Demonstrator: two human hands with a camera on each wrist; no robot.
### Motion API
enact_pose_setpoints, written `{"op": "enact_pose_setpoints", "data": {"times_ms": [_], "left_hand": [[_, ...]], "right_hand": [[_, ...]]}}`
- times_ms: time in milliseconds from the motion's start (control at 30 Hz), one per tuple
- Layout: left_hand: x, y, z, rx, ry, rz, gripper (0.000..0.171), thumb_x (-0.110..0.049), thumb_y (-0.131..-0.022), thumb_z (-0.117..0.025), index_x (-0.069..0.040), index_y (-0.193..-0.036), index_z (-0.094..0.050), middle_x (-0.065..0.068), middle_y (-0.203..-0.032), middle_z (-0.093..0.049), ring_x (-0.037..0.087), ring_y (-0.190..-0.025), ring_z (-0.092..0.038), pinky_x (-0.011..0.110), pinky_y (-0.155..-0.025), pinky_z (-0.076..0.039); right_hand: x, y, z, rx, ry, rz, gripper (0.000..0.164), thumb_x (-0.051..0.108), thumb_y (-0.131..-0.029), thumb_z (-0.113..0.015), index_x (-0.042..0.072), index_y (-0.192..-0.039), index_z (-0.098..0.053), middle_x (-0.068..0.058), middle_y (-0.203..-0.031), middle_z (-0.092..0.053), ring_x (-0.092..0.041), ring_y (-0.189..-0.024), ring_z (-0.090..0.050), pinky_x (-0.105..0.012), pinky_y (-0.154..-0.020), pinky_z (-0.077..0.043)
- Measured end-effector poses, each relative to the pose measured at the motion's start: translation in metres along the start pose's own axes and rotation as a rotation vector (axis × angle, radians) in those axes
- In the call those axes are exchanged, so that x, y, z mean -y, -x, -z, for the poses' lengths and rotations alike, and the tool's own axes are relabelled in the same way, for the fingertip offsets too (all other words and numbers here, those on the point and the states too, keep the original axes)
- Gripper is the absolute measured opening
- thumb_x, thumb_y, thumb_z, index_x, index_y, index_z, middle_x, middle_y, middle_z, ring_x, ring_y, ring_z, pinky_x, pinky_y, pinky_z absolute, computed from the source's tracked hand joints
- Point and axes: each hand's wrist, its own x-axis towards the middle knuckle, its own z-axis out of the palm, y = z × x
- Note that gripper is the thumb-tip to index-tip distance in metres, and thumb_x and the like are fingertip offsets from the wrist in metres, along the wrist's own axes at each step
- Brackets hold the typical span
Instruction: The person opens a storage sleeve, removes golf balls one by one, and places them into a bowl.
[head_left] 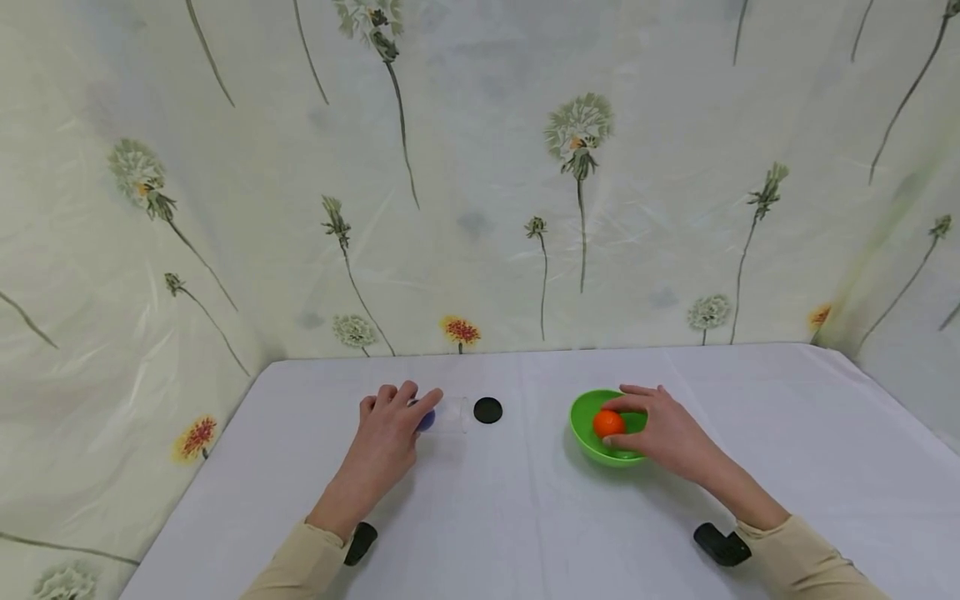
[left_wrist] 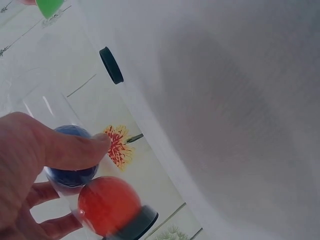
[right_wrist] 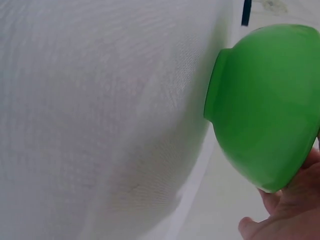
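Observation:
My left hand [head_left: 386, 437] grips a clear plastic tube [head_left: 452, 415] that lies along the table. Inside the tube are a dark blue ball [left_wrist: 75, 167] and a red-orange ball [left_wrist: 109, 205], the latter beside a dark cap [left_wrist: 137, 225] at the tube's end. In the left wrist view the thumb lies across the tube over the blue ball. Over a green bowl [head_left: 588, 446], my right hand [head_left: 667, 433] reaches in and pinches an orange ball [head_left: 608, 424] between thumb and fingers. From the right wrist, the bowl's outer wall hides the ball and fingertips.
A round black lid [head_left: 487, 410] lies on the white-covered table [head_left: 510, 517] between the tube and the bowl. Flower-printed sheeting [head_left: 480, 167] hangs behind the table and at its sides. Black devices [head_left: 722, 544] sit at both wrists.

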Motion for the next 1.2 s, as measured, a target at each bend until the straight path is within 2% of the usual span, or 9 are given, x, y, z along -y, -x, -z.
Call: {"op": "enact_pose_setpoints", "data": {"times_ms": [200, 333, 433, 567, 700, 967, 1200], "left_hand": [[0.000, 0.000, -0.001, -0.003, 0.000, -0.007, 0.056, 0.002, -0.082, -0.075, -0.024, -0.129, -0.060, 0.003, -0.109, -0.051, 0.027, -0.101, -0.046, 0.046, -0.083, -0.036], [0.000, 0.000, -0.002, -0.011, 0.005, -0.025, 0.056, 0.004, -0.082, -0.074, -0.023, -0.128, -0.060, 0.003, -0.108, -0.050, 0.027, -0.098, -0.045, 0.046, -0.081, -0.035], [0.000, 0.000, -0.003, -0.018, 0.003, -0.031, 0.056, 0.004, -0.082, -0.075, -0.023, -0.128, -0.060, 0.003, -0.108, -0.050, 0.027, -0.098, -0.045, 0.046, -0.082, -0.035], [0.000, 0.000, -0.003, -0.028, -0.002, -0.032, 0.056, 0.004, -0.082, -0.075, -0.022, -0.128, -0.060, 0.003, -0.109, -0.050, 0.027, -0.099, -0.045, 0.046, -0.082, -0.035], [-0.001, -0.001, -0.003, -0.029, 0.002, -0.031, 0.056, 0.004, -0.082, -0.075, -0.022, -0.129, -0.060, 0.003, -0.109, -0.050, 0.027, -0.099, -0.045, 0.046, -0.083, -0.035], [-0.002, -0.002, -0.001, -0.029, -0.011, -0.034, 0.056, 0.004, -0.082, -0.074, -0.023, -0.129, -0.061, 0.003, -0.109, -0.050, 0.027, -0.099, -0.045, 0.047, -0.083, -0.035], [-0.004, -0.003, 0.000, -0.046, -0.013, -0.046, 0.055, 0.001, -0.082, -0.076, -0.023, -0.129, -0.060, 0.003, -0.108, -0.050, 0.027, -0.098, -0.045, 0.046, -0.081, -0.035]], "right_hand": [[0.000, 0.001, 0.000, 0.015, 0.010, -0.029, 0.039, 0.024, -0.078, -0.083, 0.013, -0.113, -0.072, -0.026, -0.136, -0.052, -0.061, -0.134, -0.023, -0.072, -0.101, -0.023], [0.001, 0.003, 0.002, 0.005, -0.005, -0.049, 0.036, 0.024, -0.080, -0.082, 0.015, -0.113, -0.072, -0.025, -0.139, -0.050, -0.063, -0.134, -0.019, -0.074, -0.098, -0.025], [0.002, 0.004, 0.004, -0.012, -0.029, -0.044, 0.038, 0.027, -0.082, -0.080, 0.016, -0.117, -0.070, -0.023, -0.140, -0.049, -0.056, -0.135, -0.027, -0.071, -0.098, -0.028], [0.008, 0.005, 0.005, -0.041, -0.071, -0.032, 0.042, 0.035, -0.085, -0.078, 0.018, -0.121, -0.068, -0.014, -0.137, -0.052, -0.041, -0.130, -0.040, -0.063, -0.097, -0.035], [0.019, 0.003, 0.005, -0.050, -0.146, -0.040, 0.044, 0.040, -0.085, -0.077, 0.021, -0.124, -0.067, -0.007, -0.133, -0.056, -0.034, -0.129, -0.042, -0.059, -0.099, -0.034], [0.047, -0.004, -0.007, -0.034, -0.238, -0.028, 0.044, 0.040, -0.086, -0.076, 0.026, -0.126, -0.065, -0.002, -0.133, -0.057, -0.029, -0.124, -0.044, -0.048, -0.091, -0.042], [0.065, -0.010, -0.024, -0.014, -0.288, -0.007, 0.046, 0.038, -0.085, -0.077, 0.026, -0.127, -0.064, 0.004, -0.130, -0.060, -0.030, -0.124, -0.050, -0.050, -0.096, -0.043]]}}
